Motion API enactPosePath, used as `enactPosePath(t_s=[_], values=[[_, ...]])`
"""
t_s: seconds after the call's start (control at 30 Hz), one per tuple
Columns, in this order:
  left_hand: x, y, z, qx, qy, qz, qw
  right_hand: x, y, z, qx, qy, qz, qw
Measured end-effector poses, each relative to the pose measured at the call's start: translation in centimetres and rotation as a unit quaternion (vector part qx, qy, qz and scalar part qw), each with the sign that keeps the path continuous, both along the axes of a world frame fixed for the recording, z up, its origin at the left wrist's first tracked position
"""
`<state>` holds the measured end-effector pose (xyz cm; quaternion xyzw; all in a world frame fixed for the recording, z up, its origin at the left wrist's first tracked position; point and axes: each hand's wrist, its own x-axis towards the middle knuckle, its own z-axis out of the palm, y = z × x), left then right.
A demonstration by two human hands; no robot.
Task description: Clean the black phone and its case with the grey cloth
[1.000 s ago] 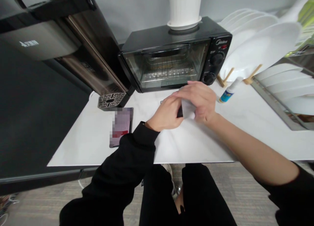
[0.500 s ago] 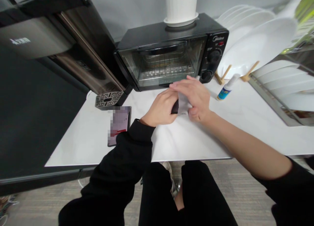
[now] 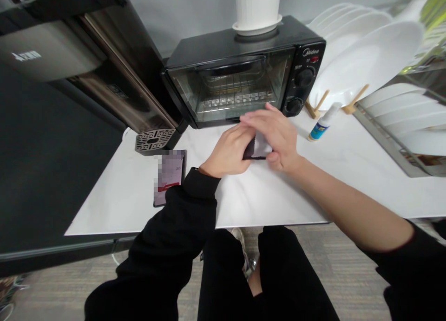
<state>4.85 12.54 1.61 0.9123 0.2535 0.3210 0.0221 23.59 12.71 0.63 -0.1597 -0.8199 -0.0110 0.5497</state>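
My left hand (image 3: 230, 150) is closed round a dark flat object (image 3: 248, 151), mostly hidden, so its kind does not show. A small grey cloth (image 3: 262, 146) with a zigzag edge lies over that object. On top of the cloth rests my right hand (image 3: 281, 134), its fingers bent over and its thumb at the near edge. The fingertips of both hands meet just above the white table, in front of the toaster oven. To the right stands a small spray bottle (image 3: 319, 128) with a blue label.
A black toaster oven (image 3: 240, 86) stands behind my hands, with a white pot (image 3: 258, 7) on it. A drinks machine (image 3: 139, 98) is at left, near a phone (image 3: 170, 174) lying on the white table (image 3: 104, 205). White plates (image 3: 369, 51) and a metal rack (image 3: 386, 142) fill the right.
The cloth has shifted between my hands, and more of the dark object's near edge shows beneath it. Both hands stay in nearly the same place.
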Motion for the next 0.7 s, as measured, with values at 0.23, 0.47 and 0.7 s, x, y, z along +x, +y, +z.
enactPosePath(t_s=[0.23, 0.47, 0.7], values=[[0.0, 0.7, -0.9, -0.008, -0.01, 0.03, 0.999, -1.2, -1.0, 0.2, 0.031, 0.011, -0.006, 0.999], [-0.3, 0.4, -0.1, -0.034, 0.023, 0.011, 0.999, -0.3, 0.0, 0.3, 0.057, -0.016, 0.018, 0.998], [-0.2, 0.7, -1.0, -0.018, -0.005, 0.044, 0.999, -0.9, -1.1, 0.4, 0.055, 0.001, 0.016, 0.998]])
